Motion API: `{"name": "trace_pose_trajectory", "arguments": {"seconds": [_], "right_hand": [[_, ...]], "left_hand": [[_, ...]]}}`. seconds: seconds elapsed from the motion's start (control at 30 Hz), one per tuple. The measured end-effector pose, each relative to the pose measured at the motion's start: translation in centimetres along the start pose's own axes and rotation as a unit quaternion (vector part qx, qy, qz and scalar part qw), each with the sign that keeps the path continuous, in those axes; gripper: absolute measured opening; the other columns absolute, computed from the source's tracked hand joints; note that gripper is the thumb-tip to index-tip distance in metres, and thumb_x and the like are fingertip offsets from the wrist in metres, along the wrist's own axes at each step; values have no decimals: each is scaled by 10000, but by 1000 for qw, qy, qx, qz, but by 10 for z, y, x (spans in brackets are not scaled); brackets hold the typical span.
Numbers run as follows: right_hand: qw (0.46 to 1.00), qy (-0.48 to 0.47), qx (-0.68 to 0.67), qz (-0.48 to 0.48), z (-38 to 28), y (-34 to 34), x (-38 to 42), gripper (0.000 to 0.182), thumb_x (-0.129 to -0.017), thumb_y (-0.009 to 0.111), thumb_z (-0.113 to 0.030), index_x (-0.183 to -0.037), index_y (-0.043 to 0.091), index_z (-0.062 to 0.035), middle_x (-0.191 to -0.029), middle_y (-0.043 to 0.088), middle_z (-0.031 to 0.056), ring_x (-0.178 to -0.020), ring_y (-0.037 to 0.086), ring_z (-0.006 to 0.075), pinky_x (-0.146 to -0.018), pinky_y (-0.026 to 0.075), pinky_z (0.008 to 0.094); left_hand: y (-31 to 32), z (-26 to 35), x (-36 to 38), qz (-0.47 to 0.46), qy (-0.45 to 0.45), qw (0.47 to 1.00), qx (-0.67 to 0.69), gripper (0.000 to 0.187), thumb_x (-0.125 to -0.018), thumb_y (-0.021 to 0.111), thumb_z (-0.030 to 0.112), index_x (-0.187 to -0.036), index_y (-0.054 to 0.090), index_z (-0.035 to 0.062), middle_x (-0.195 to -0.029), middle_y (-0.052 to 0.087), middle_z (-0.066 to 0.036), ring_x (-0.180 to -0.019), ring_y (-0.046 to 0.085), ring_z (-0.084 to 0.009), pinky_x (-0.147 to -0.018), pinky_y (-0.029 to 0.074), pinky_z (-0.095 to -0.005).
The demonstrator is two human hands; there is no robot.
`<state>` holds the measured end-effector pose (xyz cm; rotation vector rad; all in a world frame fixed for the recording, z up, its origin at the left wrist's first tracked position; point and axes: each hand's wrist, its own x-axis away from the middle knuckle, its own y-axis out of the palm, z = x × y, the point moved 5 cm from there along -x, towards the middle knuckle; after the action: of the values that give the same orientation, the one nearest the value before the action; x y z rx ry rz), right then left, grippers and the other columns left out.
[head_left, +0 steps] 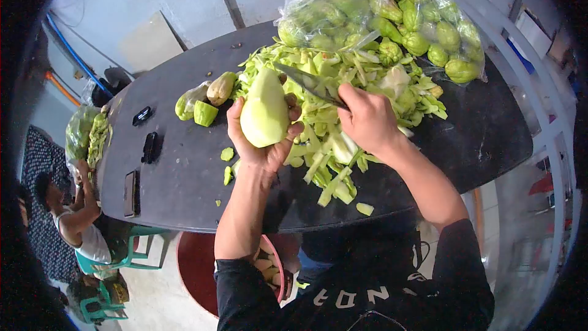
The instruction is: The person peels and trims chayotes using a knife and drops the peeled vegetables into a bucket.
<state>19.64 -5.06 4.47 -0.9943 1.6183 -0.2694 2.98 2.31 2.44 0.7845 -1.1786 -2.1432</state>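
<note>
A peeled, pale green chayote point(264, 110) rests upright in my left hand point(269, 150), with the fingers wrapped round its sides. My right hand point(370, 119) is closed on the handle of a knife point(309, 83), whose dark blade points up and left towards the top of the chayote. Whether the blade touches it, I cannot tell. Beneath both hands lies a wide heap of green peelings point(331, 135) on the dark table point(184, 184). Left of the heap are several whole or cut chayotes point(206, 113).
A clear plastic bag of unpeeled chayotes point(380, 18) lies at the back. Small black objects point(149, 147) and a phone point(131, 194) are on the left of the table. A red tub point(196, 276) with pale pieces stands below the front edge. Another person point(79, 220) sits far left.
</note>
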Motion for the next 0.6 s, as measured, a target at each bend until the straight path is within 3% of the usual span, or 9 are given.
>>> {"name": "trace_pose_trajectory", "arguments": {"seconds": [0.07, 0.13, 0.23, 0.3, 0.43, 0.5, 0.53, 0.57, 0.6], "right_hand": [[1000, 22, -14, -1, 10, 0, -1, 214, -786, 640, -69, -948, 501, -49, -767, 644, 161, -688, 648, 376, -579, 507, 476], [998, 46, -42, 3, 16, -1, -2, 161, -833, 622, -92, -928, 508, -30, -723, 633, 175, -655, 642, 379, -556, 491, 474], [993, 85, -84, -21, 8, -10, -8, 140, -870, 612, -119, -889, 514, -21, -643, 609, 169, -603, 630, 381, -526, 478, 459], [992, 65, -105, 12, -2, -16, -14, 147, -900, 601, -138, -872, 522, -17, -598, 594, 165, -566, 623, 377, -505, 468, 441], [985, 27, -150, 80, -17, -32, -23, 123, -897, 600, -119, -889, 538, -13, -631, 616, 169, -594, 632, 378, -518, 476, 433], [976, -34, -134, 166, -4, -29, -28, 123, -894, 635, -119, -863, 581, -13, -603, 569, 126, -475, 560, 266, -476, 435, 377], [997, -17, 22, 67, 9, -20, -37, 112, -891, 613, -135, -885, 570, -32, -653, 606, 155, -565, 619, 330, -515, 469, 428], [994, 61, 87, -16, 29, -6, -40, 104, -875, 598, -133, -897, 548, -44, -702, 631, 171, -669, 644, 373, -565, 498, 461], [994, 64, 91, -20, 34, -1, -38, 99, -869, 598, -121, -901, 546, -43, -706, 633, 167, -685, 646, 372, -582, 510, 456]], "left_hand": [[3, -1, -3, -5, -1, 1000, -5, 532, -859, 538, 503, -1163, 568, 67, -1025, 606, -161, -870, 584, -290, -668, 486, -401], [-8, 2, -3, 202, 82, 975, -33, 517, -879, 544, 531, -1176, 556, 108, -1023, 598, -111, -905, 545, -252, -741, 466, -414], [-28, 12, -8, 265, 123, 955, -58, 479, -876, 577, 533, -1172, 557, 156, -1054, 595, -73, -979, 539, -240, -868, 435, -463], [-29, 18, -14, 287, 125, 946, -81, 502, -858, 600, 577, -1144, 552, 167, -1090, 583, -55, -1002, 535, -245, -910, 431, -509], [-23, 24, -30, 275, 132, 945, -117, 472, -884, 596, 541, -1134, 545, 143, -1087, 583, -75, -994, 557, -255, -906, 465, -504], [-23, 24, -39, 258, 130, 950, -115, 457, -892, 598, 522, -1131, 545, 135, -1085, 583, -83, -988, 567, -259, -900, 479, -500], [-28, 23, -43, 270, 124, 948, -109, 451, -892, 604, 511, -1130, 542, 132, -1082, 584, -89, -984, 574, -265, -890, 489, -498], [-32, 22, -48, 278, 118, 947, -105, 445, -893, 610, 499, -1128, 540, 129, -1079, 585, -95, -981, 581, -271, -881, 499, -496], [-38, 22, -55, 284, 118, 946, -98, 427, -893, 617, 467, -1133, 532, 124, -1073, 588, -108, -979, 586, -284, -873, 506, -493]]}}
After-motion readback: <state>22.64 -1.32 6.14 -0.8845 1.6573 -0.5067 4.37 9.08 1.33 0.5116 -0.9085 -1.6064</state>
